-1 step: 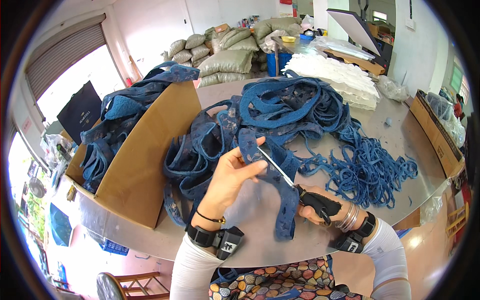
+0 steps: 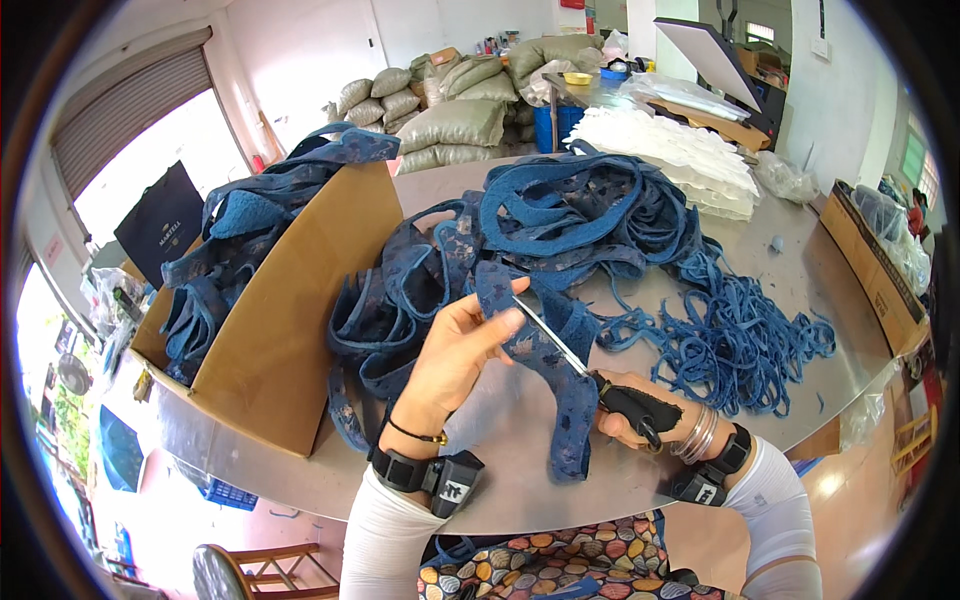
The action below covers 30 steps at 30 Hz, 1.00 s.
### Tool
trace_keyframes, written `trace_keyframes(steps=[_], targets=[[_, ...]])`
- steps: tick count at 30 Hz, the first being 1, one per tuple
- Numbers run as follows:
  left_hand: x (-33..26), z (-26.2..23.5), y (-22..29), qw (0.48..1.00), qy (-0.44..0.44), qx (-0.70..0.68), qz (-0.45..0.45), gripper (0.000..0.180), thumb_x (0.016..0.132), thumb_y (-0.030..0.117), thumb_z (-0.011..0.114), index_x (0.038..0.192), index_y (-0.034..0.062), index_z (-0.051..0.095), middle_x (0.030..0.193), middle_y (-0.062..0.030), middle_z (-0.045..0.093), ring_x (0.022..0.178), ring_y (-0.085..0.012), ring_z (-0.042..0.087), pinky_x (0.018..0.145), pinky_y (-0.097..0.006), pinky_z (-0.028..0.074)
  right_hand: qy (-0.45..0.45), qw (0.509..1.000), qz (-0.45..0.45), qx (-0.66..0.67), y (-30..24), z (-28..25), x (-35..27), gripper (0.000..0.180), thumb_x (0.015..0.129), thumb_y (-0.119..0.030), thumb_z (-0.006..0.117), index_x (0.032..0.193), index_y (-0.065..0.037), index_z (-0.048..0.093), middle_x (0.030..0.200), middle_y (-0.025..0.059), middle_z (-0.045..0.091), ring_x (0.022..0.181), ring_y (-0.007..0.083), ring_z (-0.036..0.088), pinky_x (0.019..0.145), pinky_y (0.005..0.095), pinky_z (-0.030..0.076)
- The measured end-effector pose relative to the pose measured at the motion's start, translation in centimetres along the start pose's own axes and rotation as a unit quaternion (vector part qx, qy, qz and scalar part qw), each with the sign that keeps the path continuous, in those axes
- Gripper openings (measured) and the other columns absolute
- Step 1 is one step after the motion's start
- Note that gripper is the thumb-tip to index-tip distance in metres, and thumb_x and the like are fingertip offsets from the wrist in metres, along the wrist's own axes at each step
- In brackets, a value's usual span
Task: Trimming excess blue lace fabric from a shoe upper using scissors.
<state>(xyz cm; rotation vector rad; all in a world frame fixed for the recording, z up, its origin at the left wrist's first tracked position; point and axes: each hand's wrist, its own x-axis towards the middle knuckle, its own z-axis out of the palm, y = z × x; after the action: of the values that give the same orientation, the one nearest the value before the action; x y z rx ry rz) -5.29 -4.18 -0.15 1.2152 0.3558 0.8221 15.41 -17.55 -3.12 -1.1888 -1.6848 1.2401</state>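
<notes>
In my left hand (image 2: 462, 345) the thumb and fingers pinch a blue patterned fabric strip (image 2: 545, 352), whose free end hangs down toward the table's near edge. My right hand (image 2: 640, 405) grips black-handled scissors (image 2: 557, 340). Their pale blades point up and left, lying along the strip with the tips close to my left fingertips. Beyond my hands lies a large coiled heap of blue fabric strips (image 2: 580, 205). More looped strips (image 2: 385, 300) lie left of my left hand, and a tangle of thin blue trimmings (image 2: 735, 345) spreads to the right.
A cardboard box (image 2: 300, 310) of blue strips stands on the metal table (image 2: 470, 490) at left. Stacked white sheets (image 2: 665, 150) lie at the back right. Another long cardboard box (image 2: 875, 265) borders the right edge. Stuffed sacks (image 2: 455, 125) are piled beyond the table.
My left hand has shifted slightly left, its thumb moving up and back along the strip. The strip has moved a little with it. The right hand and scissors look almost unmoved.
</notes>
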Motion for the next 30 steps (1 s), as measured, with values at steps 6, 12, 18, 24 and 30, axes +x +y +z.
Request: trace_keyframes(steps=[6, 12, 18, 24, 30], targets=[[0.1, -1.7, 0.4, 0.998, -0.020, -0.057, -0.007, 0.030, 0.086, 0.008, 0.059, 0.114, -0.0024, 0.057, 0.090, -0.0045, 0.065, 0.070, -0.0082, 0.059, 0.060, -0.021, 0.049, -0.002, 0.996, -0.046, -0.074, 1.2, 0.0, 0.2, 0.061, 0.077, -0.064, 0.056, 0.091, -0.005, 0.050, 0.059, 0.0026, 0.048, 0.050, 0.0079, 0.048, 0.043, 0.0229, 0.035], [0.1, -0.4, -0.2, 0.998, -0.002, -0.028, 0.060, 0.033, 0.082, 0.001, 0.063, 0.115, 0.0005, 0.057, 0.088, -0.0018, 0.064, 0.068, -0.0064, 0.057, 0.056, -0.020, 0.047, -0.023, 0.999, -0.033, 0.004, 1.7, 0.3, 0.1, 0.059, 0.078, -0.064, 0.056, 0.091, -0.006, 0.048, 0.059, -0.0029, 0.046, 0.049, 0.0056, 0.046, 0.042, 0.0209, 0.034], [0.3, 0.7, -1.7, 0.995, 0.030, -0.017, 0.089, 0.038, 0.083, 0.002, 0.063, 0.120, 0.0023, 0.055, 0.085, 0.0009, 0.062, 0.068, -0.0049, 0.054, 0.057, -0.019, 0.046, -0.057, 0.996, 0.015, 0.071, 0.2, 0.1, -0.5, 0.055, 0.079, -0.060, 0.057, 0.088, -0.007, 0.046, 0.057, -0.0043, 0.045, 0.048, 0.0043, 0.045, 0.041, 0.0196, 0.034], [0.3, 0.9, -2.5, 0.994, 0.030, -0.054, 0.089, 0.042, 0.084, -0.002, 0.059, 0.125, 0.0017, 0.050, 0.100, -0.0021, 0.062, 0.088, -0.0099, 0.059, 0.079, -0.026, 0.049, -0.041, 0.996, 0.003, 0.074, 0.7, 0.2, -0.4, 0.054, 0.080, -0.059, 0.058, 0.088, -0.006, 0.046, 0.054, -0.0043, 0.045, 0.044, 0.0038, 0.044, 0.038, 0.0188, 0.033], [0.3, 1.2, -2.5, 0.993, 0.035, -0.073, 0.085, 0.042, 0.084, 0.000, 0.060, 0.125, 0.0023, 0.050, 0.097, -0.0013, 0.062, 0.086, -0.0095, 0.059, 0.076, -0.024, 0.048, -0.032, 0.996, -0.001, 0.078, 1.6, 0.3, -0.2, 0.056, 0.078, -0.060, 0.058, 0.088, -0.007, 0.046, 0.053, -0.0046, 0.044, 0.041, 0.0045, 0.043, 0.036, 0.0194, 0.033]])
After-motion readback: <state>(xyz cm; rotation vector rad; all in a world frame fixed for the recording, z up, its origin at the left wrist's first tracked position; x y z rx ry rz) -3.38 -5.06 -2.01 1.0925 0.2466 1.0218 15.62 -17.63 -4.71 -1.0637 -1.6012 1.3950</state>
